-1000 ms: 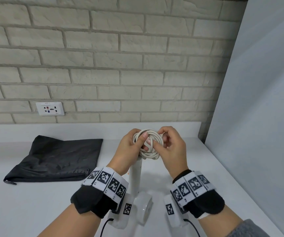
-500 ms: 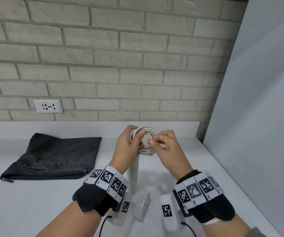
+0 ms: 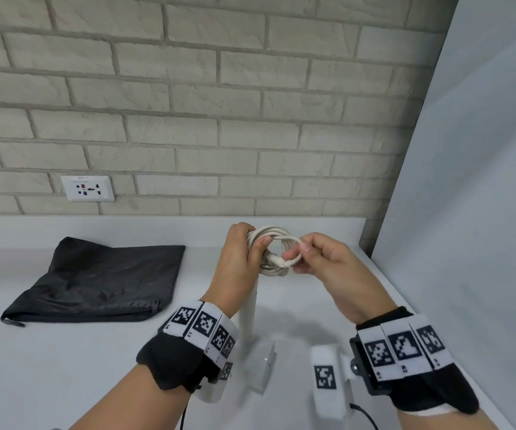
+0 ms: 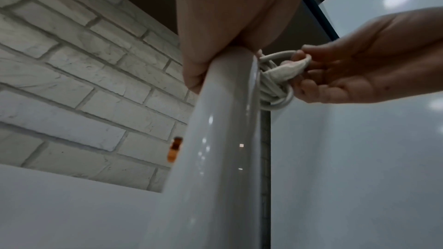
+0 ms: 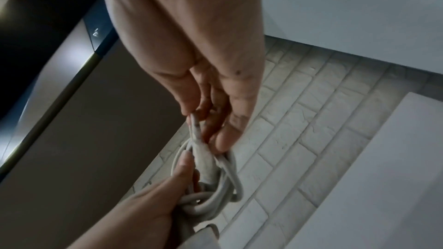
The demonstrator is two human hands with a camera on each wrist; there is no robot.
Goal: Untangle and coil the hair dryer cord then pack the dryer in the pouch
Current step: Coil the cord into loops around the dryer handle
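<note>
While a pale brick wall (image 3: pixel 188 97) fills the background, a white surface (image 3: pixel 64 367) runs along its foot. Against that wall's base, toward the left, a black pouch (image 3: pixel 101 280) lies flat on the surface, its zipper edge facing the viewer. Right of the pouch, a white hair dryer (image 3: pixel 252 318) is held handle-up above the surface. Its left hand (image 3: pixel 238 259) curls around the top of the handle and the coiled white cord (image 3: pixel 273 249), thumb pressing the loops. Its right hand (image 3: pixel 321 259), just right of the coil, pinches the cord's plug end (image 4: pixel 285 72) between thumb and fingertips. A white socket plate (image 3: pixel 88 188) sits on the wall above the pouch.
</note>
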